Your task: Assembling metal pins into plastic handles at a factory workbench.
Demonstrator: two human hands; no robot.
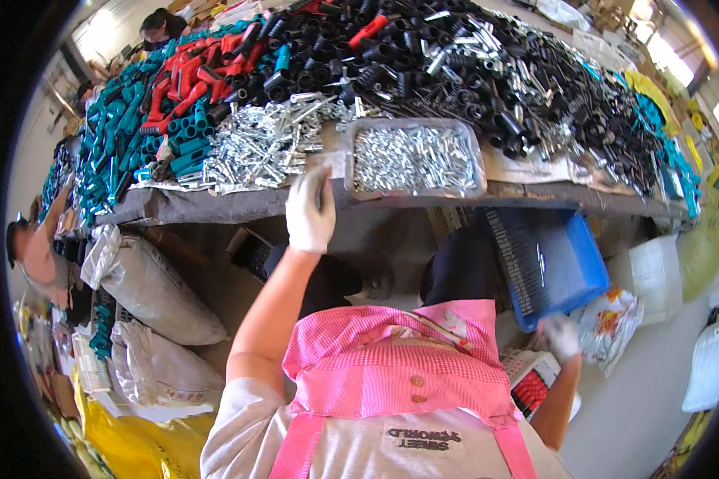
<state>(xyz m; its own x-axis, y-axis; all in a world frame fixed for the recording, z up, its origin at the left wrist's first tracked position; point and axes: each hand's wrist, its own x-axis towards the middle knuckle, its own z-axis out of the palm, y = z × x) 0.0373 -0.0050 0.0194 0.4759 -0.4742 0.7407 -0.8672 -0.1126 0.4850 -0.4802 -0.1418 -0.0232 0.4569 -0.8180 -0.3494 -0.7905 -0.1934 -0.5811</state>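
My left hand (310,214), in a white glove, is raised at the near edge of the workbench. Its fingers point up toward a pile of shiny metal pins (256,148), the thumb a little apart, and no object shows in it. Just right of it a clear plastic tray (479,180) holds many small metal pieces. Low on the right, my gloved right hand (561,335) is smeared by motion, so its fingers cannot be made out. It is beside a white basket (527,363) with red parts (535,393) in it, below a blue crate (587,267).
Heaped across the bench are teal housings (116,132), red housings (185,80) and black ribbed sleeves (319,56). White sacks (156,283) and yellow sheeting (136,435) lie at left. A plastic bag (611,327) is near my right hand. Another person (44,255) is at far left, one more (160,30) behind the bench.
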